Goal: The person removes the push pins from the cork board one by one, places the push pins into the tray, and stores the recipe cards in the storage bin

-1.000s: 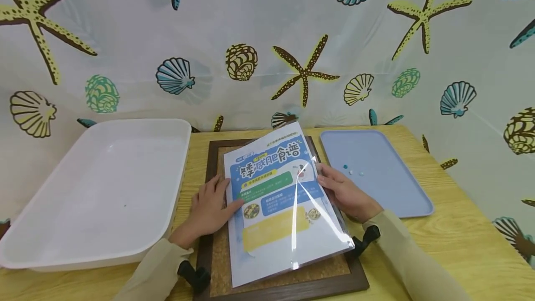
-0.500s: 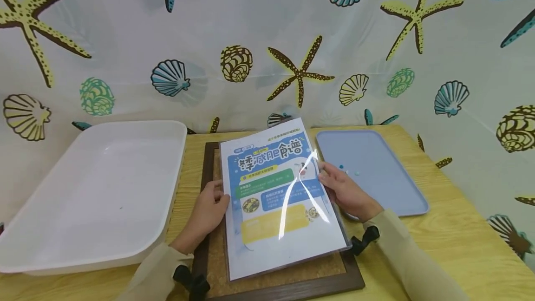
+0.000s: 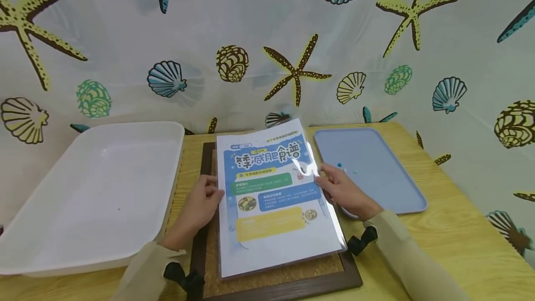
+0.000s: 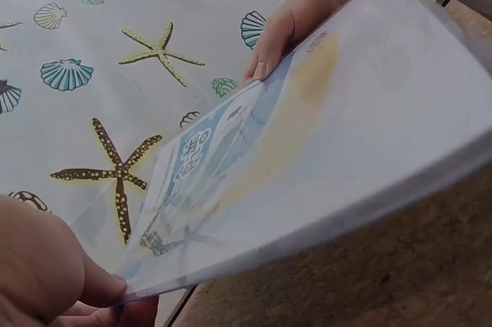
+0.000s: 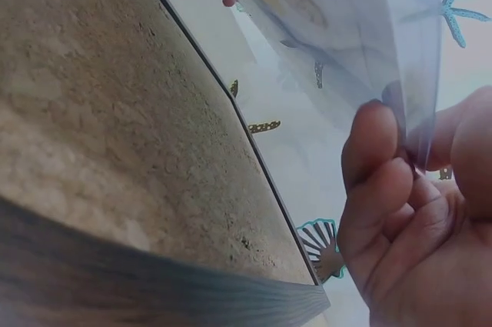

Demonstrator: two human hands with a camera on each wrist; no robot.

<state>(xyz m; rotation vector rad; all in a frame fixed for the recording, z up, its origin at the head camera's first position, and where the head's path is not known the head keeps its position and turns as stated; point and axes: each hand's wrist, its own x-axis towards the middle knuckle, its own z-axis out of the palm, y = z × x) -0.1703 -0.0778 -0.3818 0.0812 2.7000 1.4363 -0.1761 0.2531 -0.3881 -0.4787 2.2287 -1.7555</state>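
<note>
A printed poster in a clear plastic sleeve (image 3: pixel 267 199) is held slightly turned above a brown-framed corkboard (image 3: pixel 311 277). My left hand (image 3: pixel 199 206) pinches its left edge, the thumb in front. On the right edge my right hand (image 3: pixel 344 190) also pinches the sleeve between thumb and curled fingers. The left wrist view shows the sleeve (image 4: pixel 369 135) lifted off the cork, with both hands at its edges. Seen from the right wrist, bare cork (image 5: pixel 115 111) lies beneath the raised sleeve. Much of the board is hidden behind the poster.
A large white basin (image 3: pixel 104 189) stands at the left. On the right lies a blue tray (image 3: pixel 372 171) with a few tiny blue and pale pieces near its left side. A shell-patterned curtain (image 3: pixel 188 36) hangs behind the wooden table (image 3: pixel 434 245).
My left hand has gone from spreading over the poster's left edge to pinching that edge. The poster has shifted slightly left in view. My right hand keeps its hold.
</note>
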